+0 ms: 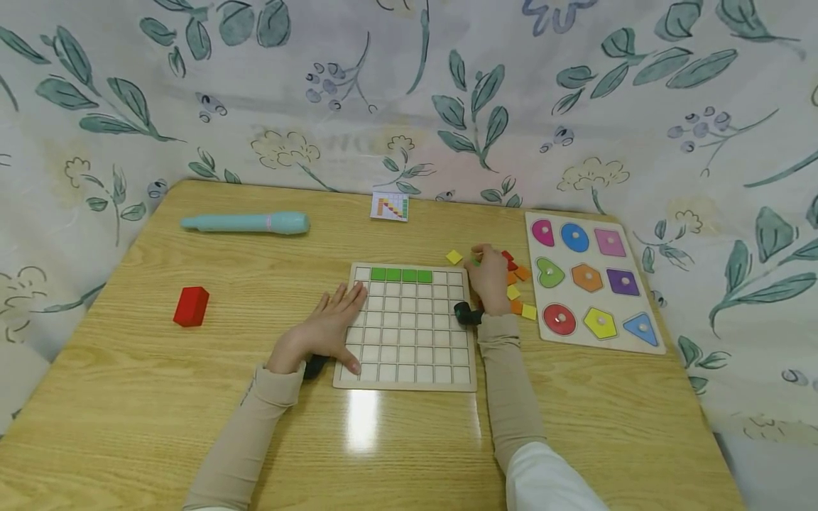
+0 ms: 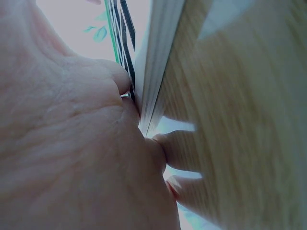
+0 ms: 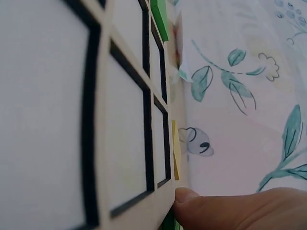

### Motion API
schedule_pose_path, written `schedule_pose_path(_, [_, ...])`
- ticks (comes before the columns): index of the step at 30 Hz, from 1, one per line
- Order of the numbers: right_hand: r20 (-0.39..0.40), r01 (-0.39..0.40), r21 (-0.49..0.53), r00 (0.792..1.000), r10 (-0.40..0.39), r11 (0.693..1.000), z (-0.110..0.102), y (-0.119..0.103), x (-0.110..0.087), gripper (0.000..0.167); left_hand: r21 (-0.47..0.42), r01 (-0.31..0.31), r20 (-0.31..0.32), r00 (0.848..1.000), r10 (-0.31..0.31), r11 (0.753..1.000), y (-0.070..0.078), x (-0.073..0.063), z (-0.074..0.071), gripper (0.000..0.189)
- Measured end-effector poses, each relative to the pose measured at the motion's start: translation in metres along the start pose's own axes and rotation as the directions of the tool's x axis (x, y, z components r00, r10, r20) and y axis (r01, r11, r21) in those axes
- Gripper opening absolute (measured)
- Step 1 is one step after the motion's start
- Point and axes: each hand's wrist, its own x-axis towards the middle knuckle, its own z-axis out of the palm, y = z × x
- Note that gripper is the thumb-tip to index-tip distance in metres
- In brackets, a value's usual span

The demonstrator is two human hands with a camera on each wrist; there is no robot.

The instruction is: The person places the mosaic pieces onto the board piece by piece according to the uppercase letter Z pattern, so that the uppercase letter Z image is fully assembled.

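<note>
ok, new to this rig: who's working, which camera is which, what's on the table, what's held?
No robot: a person works bare-handed. The wide picture is from a head camera; the close-ups are from each wrist.

On the table lie a grid board holding four green tiles, loose tiles, a shape puzzle, a pattern card, a red block and a teal stick.

The left hand rests along the board's left edge. The right hand has a green piece at its fingertips; whether it's gripped is unclear.

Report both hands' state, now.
Left hand: open, resting across the left edge of the grid board.
Right hand: at a green tile; whether it is gripped cannot be told.
</note>
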Motion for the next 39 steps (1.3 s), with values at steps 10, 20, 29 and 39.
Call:
schedule_pose_path(10, [0.027, 0.033, 0.035, 0.999, -0.034, 0.999, -0.0006, 0.0022, 0.0012, 0.047, -0.002, -0.009, -0.004, 1.0, 0.009, 1.0, -0.0004, 0.0003, -0.0003, 0.145])
schedule_pose_path(20, [0.01, 0.031, 0.249, 0.999, -0.034, 0.968, -0.003, 0.0068, 0.0048, 0.044, -0.001, -0.015, -0.008, 1.0, 0.015, 1.0, -0.0012, 0.0015, -0.0001, 0.144])
schedule_pose_path(29, [-0.063, 0.105, 0.31, 0.994, -0.09, 0.945, -0.0042, 0.003, 0.0019, 0.041, -0.002, 0.003, 0.001, 1.0, -0.003, 1.0, 0.0009, -0.0001, -0.0022, 0.145])
schedule_pose_path(39, [0.021, 0.063, 0.358, 0.997, -0.076, 0.932, 0.0018, -0.0027, 0.0021, 0.039, 0.003, 0.003, 0.0, 1.0, -0.003, 1.0, 0.0001, 0.0005, -0.0015, 0.145])
